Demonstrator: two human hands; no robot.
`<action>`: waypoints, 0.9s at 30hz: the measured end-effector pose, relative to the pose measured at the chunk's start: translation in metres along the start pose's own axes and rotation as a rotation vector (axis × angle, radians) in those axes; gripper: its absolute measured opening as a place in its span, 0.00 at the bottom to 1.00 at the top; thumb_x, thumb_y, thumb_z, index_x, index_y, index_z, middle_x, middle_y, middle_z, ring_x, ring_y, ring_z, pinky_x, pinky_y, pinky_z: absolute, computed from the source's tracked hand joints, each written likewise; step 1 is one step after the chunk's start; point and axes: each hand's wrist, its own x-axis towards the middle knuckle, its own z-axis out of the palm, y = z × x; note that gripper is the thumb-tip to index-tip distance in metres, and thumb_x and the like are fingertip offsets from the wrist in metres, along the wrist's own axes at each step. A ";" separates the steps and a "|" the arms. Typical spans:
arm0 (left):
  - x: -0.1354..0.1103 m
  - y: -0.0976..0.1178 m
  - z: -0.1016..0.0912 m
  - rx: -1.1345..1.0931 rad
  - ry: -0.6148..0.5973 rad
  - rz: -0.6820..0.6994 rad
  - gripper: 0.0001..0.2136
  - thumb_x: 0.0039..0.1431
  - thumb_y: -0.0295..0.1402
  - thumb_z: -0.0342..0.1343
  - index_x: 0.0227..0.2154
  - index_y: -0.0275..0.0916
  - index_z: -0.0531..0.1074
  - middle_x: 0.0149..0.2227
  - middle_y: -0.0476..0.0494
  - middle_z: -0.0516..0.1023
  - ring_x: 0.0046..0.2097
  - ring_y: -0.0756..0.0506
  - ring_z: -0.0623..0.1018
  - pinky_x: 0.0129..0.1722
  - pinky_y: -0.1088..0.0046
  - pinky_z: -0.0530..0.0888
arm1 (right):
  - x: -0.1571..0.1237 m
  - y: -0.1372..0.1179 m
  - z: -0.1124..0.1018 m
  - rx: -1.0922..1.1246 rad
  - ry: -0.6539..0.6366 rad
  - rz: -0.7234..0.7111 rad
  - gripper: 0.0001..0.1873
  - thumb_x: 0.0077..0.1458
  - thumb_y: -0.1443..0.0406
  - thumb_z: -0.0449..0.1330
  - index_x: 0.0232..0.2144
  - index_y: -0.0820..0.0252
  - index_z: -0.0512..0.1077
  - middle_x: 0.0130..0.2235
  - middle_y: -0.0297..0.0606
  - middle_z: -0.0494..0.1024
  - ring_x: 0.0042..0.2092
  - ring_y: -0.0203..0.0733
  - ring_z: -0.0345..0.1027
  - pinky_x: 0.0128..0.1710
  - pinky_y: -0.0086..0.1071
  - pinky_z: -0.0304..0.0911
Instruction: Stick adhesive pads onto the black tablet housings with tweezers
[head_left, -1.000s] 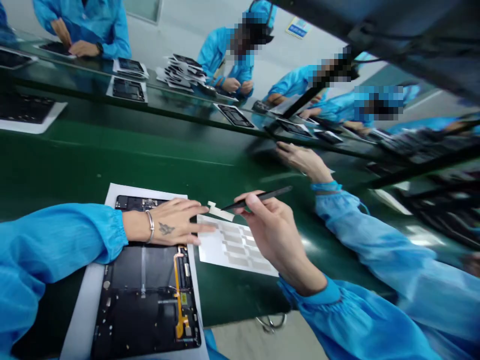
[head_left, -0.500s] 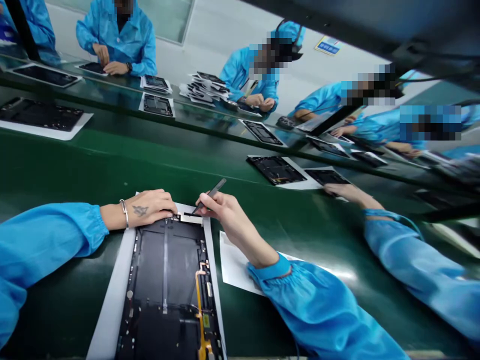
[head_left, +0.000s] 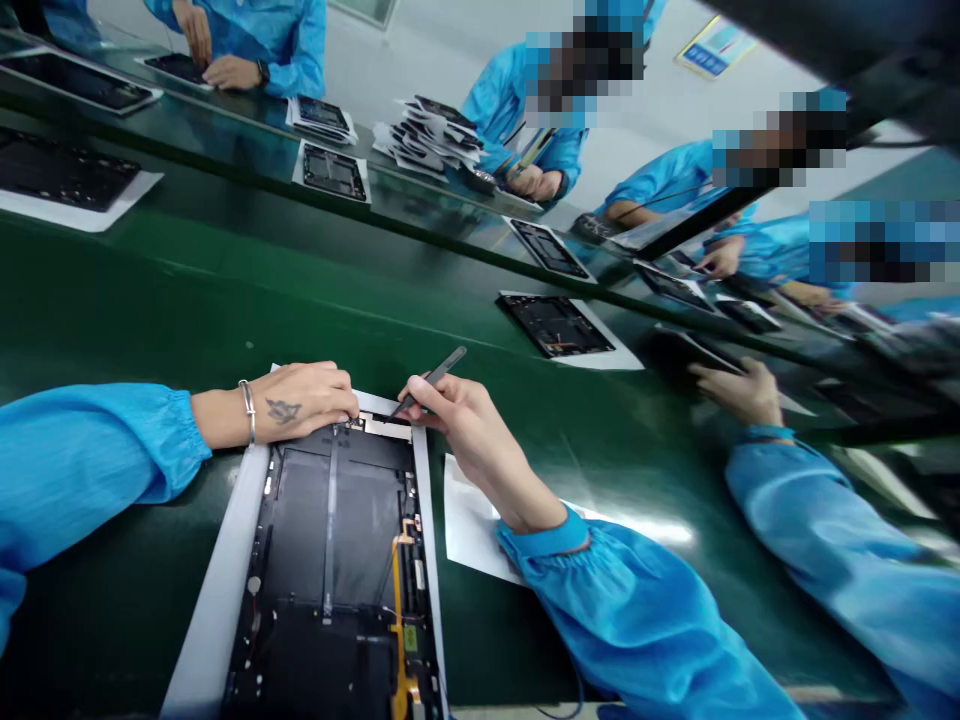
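An opened tablet housing (head_left: 360,560), black inside with an orange flex cable along its right side, lies on white paper (head_left: 214,590) in front of me. My left hand (head_left: 311,405) rests at the housing's top edge, fingers bent and pressed together on it, with the fingertips partly hidden. In my right hand (head_left: 461,415) is a pair of dark tweezers (head_left: 446,366), held like a pen. Its tip points down at a white strip (head_left: 388,428) with a dark piece by it, on the top right edge. Whether the tip grips anything I cannot tell.
At right, a co-worker's hand (head_left: 742,390) holds a dark tablet part (head_left: 694,352). Another housing (head_left: 559,325) lies on paper on the green bench (head_left: 225,300). White paper (head_left: 476,525) lies under my right forearm. Beyond a ledge, people sit near a stack of parts (head_left: 431,135).
The co-worker's hand at right has tipped up the tablet part it touches. My hands stay at the housing's top edge, with the tweezers in nearly the same place. The view has shifted slightly.
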 end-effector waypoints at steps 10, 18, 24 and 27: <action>0.000 -0.001 0.002 0.019 0.003 0.010 0.08 0.70 0.30 0.52 0.40 0.39 0.77 0.41 0.44 0.77 0.41 0.46 0.74 0.38 0.74 0.69 | 0.000 0.000 0.000 -0.033 -0.001 -0.011 0.27 0.43 0.43 0.69 0.19 0.59 0.70 0.23 0.34 0.71 0.29 0.38 0.67 0.33 0.33 0.66; 0.001 -0.001 0.002 0.027 0.007 0.010 0.08 0.70 0.30 0.52 0.40 0.39 0.77 0.40 0.44 0.77 0.41 0.47 0.73 0.37 0.74 0.68 | 0.002 0.000 -0.001 -0.043 -0.007 -0.004 0.27 0.43 0.42 0.69 0.19 0.59 0.69 0.22 0.33 0.70 0.29 0.37 0.67 0.34 0.34 0.65; 0.001 0.000 0.000 0.024 -0.001 0.009 0.09 0.70 0.30 0.51 0.40 0.39 0.76 0.41 0.44 0.77 0.41 0.47 0.73 0.37 0.74 0.68 | 0.002 -0.001 -0.001 -0.050 -0.015 0.001 0.28 0.42 0.42 0.69 0.19 0.59 0.69 0.23 0.33 0.71 0.30 0.39 0.69 0.35 0.35 0.67; 0.001 0.000 0.001 0.039 -0.006 0.010 0.08 0.70 0.30 0.51 0.40 0.39 0.77 0.41 0.44 0.77 0.41 0.46 0.73 0.36 0.74 0.68 | 0.002 0.000 -0.001 -0.063 -0.016 -0.009 0.27 0.44 0.43 0.68 0.19 0.59 0.68 0.22 0.33 0.70 0.29 0.39 0.69 0.34 0.35 0.66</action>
